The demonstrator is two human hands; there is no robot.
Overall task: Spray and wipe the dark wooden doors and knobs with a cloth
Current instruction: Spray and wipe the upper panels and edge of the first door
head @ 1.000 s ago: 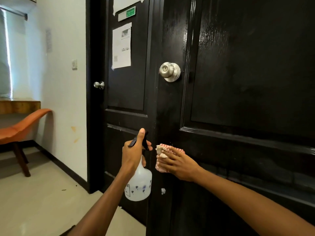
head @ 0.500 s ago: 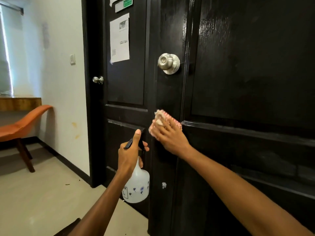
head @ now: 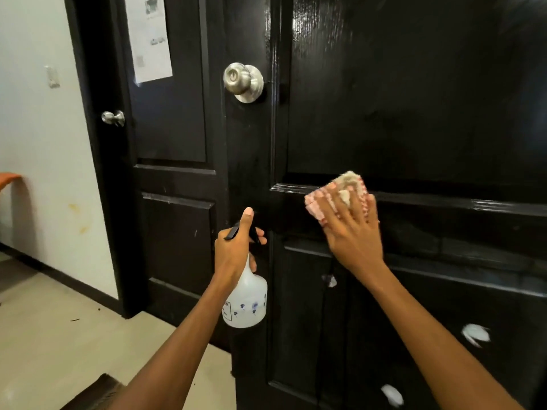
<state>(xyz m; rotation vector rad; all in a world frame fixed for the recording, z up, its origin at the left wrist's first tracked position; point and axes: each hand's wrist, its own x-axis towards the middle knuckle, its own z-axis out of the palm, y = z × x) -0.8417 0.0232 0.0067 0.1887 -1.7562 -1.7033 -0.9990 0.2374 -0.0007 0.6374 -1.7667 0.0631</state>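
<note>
So the left hand (head: pixel 233 255) is wrapped round the spray bottle (head: pixel 245 303) neck, thumb up, below the silver knob (head: pixel 243 81). Further right, the right hand (head: pixel 352 232) presses the checked cloth (head: pixel 334 196) flat-fingered against the dark door (head: pixel 414 113), on its middle rail.

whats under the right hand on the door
A pink checked cloth, pressed flat against the door at its middle rail by the right hand. The wood beneath the cloth is hidden.

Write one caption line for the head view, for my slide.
The right hand presses a checked cloth on the middle rail of the black door; the left hand holds a spray bottle.
</note>
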